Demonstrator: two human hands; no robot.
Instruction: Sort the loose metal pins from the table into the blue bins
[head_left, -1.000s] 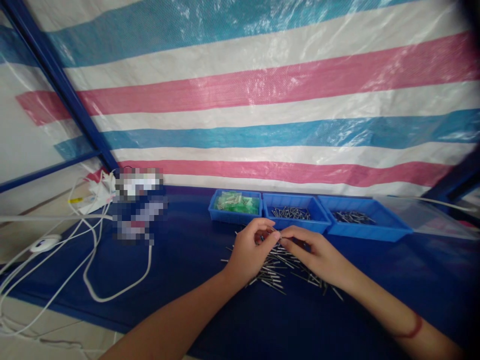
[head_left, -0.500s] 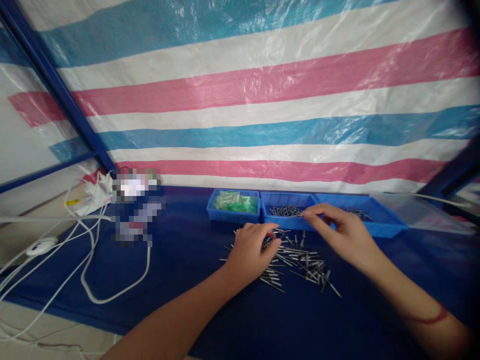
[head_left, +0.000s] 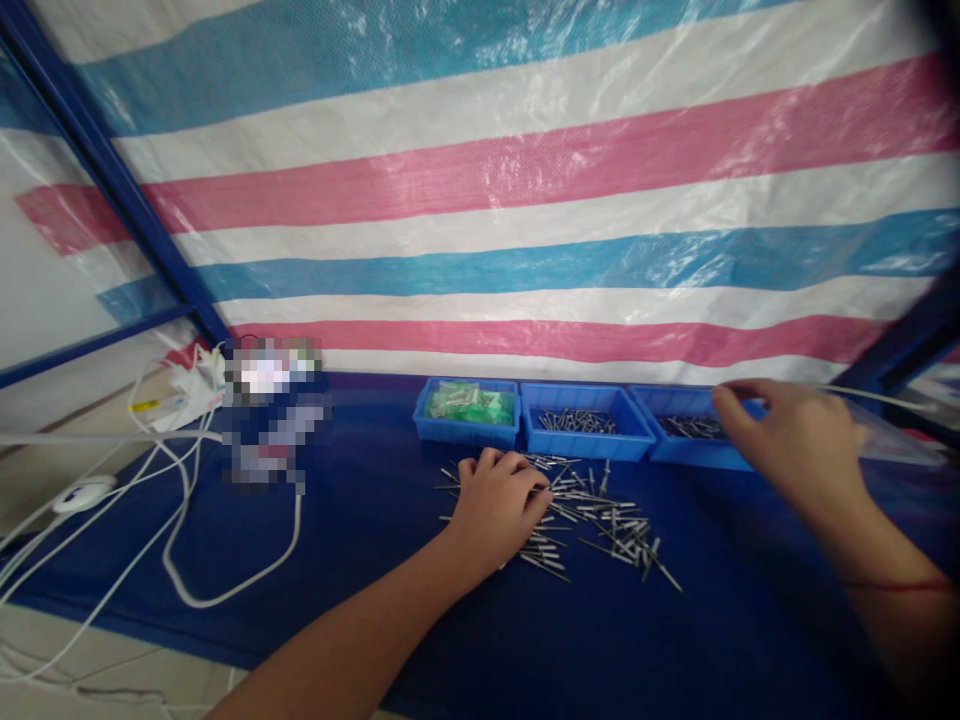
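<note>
A loose pile of thin metal pins (head_left: 600, 515) lies on the dark blue table (head_left: 375, 560). My left hand (head_left: 495, 505) rests on the pile's left side with its fingers curled down onto the pins. My right hand (head_left: 787, 435) hovers over the rightmost blue tray (head_left: 686, 452), which holds metal pins; its fingers are curled, and I cannot see whether anything is in them. The middle blue tray (head_left: 581, 440) also holds pins. The left blue tray (head_left: 465, 428) holds pale green parts.
White cables (head_left: 180, 560) loop over the table's left part beside a blurred-out object (head_left: 274, 410). A white switch (head_left: 82, 492) lies at the far left. A striped plastic sheet (head_left: 525, 200) hangs behind the trays. A clear bag (head_left: 892, 440) lies at the right.
My right hand left my left hand, passed over the middle tray and now hangs above the rightmost tray. My left hand dropped onto the pin pile.
</note>
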